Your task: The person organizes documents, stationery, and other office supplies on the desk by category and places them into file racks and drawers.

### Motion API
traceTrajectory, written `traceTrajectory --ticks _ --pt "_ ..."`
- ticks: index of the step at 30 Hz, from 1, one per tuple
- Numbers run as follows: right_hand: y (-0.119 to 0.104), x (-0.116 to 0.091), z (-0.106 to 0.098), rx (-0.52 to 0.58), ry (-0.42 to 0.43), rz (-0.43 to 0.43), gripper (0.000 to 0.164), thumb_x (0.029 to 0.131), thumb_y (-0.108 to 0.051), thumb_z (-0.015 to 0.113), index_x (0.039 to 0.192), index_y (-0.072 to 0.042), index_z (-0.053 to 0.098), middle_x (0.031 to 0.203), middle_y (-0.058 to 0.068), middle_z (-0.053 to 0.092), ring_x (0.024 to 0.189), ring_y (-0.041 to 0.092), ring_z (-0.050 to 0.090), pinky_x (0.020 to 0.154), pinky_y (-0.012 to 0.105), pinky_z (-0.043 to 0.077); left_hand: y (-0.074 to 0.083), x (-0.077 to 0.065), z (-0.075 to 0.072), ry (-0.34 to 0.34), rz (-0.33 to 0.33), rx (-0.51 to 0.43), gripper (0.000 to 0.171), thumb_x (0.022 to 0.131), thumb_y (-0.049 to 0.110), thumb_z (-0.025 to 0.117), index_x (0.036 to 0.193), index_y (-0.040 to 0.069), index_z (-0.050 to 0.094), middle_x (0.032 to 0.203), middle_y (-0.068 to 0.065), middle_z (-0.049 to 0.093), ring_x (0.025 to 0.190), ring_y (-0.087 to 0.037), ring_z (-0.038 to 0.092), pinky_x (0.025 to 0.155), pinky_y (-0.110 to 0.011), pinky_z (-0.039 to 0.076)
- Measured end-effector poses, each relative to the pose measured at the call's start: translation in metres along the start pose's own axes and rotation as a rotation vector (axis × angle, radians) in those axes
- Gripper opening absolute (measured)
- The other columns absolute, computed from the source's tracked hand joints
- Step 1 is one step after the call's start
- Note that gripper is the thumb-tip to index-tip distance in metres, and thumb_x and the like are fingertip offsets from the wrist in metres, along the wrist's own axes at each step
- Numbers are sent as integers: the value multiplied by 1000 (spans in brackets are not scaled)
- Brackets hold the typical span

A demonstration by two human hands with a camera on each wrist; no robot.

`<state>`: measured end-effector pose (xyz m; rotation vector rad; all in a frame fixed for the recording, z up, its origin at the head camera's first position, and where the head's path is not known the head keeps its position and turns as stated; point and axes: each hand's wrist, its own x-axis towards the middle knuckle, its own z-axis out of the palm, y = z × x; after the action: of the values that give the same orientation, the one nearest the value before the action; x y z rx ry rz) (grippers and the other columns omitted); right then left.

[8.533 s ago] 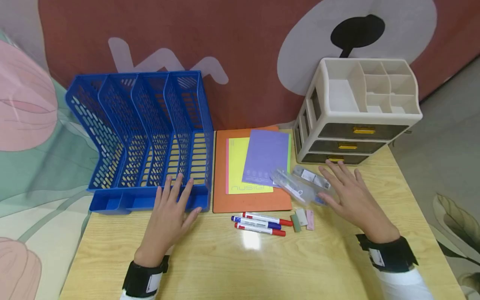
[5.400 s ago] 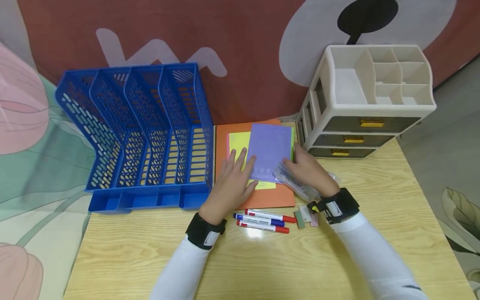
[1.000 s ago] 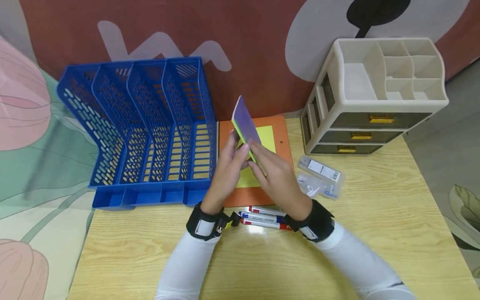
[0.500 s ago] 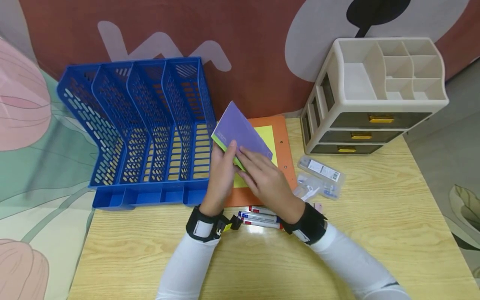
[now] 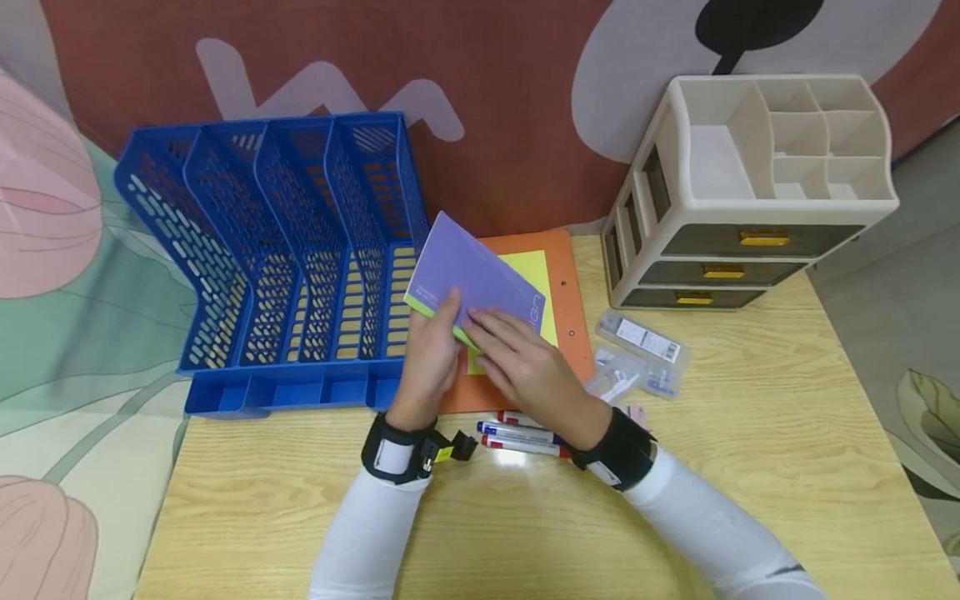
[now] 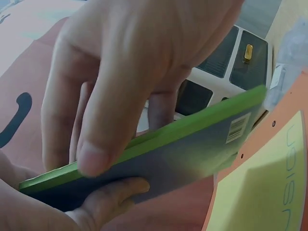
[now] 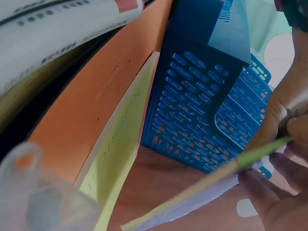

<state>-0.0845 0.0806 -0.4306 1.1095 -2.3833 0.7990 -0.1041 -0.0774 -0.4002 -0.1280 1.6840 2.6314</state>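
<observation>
Head view: your left hand (image 5: pixel 427 362) and right hand (image 5: pixel 531 367) grip the purple notebook (image 5: pixel 471 271), just turned cover-up and left, nearer the blue rack (image 5: pixel 300 371).

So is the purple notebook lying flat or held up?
Held up: the left hand and right hand grip the notebook, and the left wrist view shows its underside.

Smooth paper notebook (image 5: pixel 480 271) — perforated plastic file rack (image 5: pixel 292 242) — glossy wood-grain table (image 5: pixel 517 533).

Purple notebook (image 5: pixel 478 271), green-edged, slim, held tilted in midair
</observation>
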Motion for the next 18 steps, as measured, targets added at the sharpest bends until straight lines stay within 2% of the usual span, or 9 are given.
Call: traceTrajectory --ticks 3,8,11,14,18 --pt "1 -4 -3 15 -39 -15 48 103 -22 65 147 -6 57 154 13 54 143 31 52 117 39 43 2 -3 -4 -19 16 44 43 109 8 37 152 0 37 144 -24 52 130 -36 58 103 -40 56" --pt "7 -14 -10 32 -102 -24 48 105 -27 61 149 -9 55 159 11 49 147 29 46 114 41 46 8 -10 -10 -29 39 251 39 109 13 42 147 5 47 133 -21 63 111 -29 70 89 -34 62" --pt "13 -21 -16 37 -119 -22 48 104 -26 61 149 -9 56 159 12 48 146 30 47 112 44 48 14 -14 -11 -23 48 348 39 109 14 44 147 7 49 132 -19 67 110 -31 73 87 -36 63" --pt "19 -26 -23 27 -142 -21 48 105 -27 60 149 -9 56 158 15 48 145 31 48 111 46 49 19 -18 -11 -5 36 372 38 109 14 45 147 11 50 133 -15 68 114 -32 72 91 -39 62" --pt "30 -32 -34 -2 -181 -9 49 106 -30 58 150 -8 54 158 17 48 143 33 49 108 49 51 25 -22 -11 23 31 317 39 109 12 47 147 12 51 135 -14 68 118 -32 70 94 -40 61"
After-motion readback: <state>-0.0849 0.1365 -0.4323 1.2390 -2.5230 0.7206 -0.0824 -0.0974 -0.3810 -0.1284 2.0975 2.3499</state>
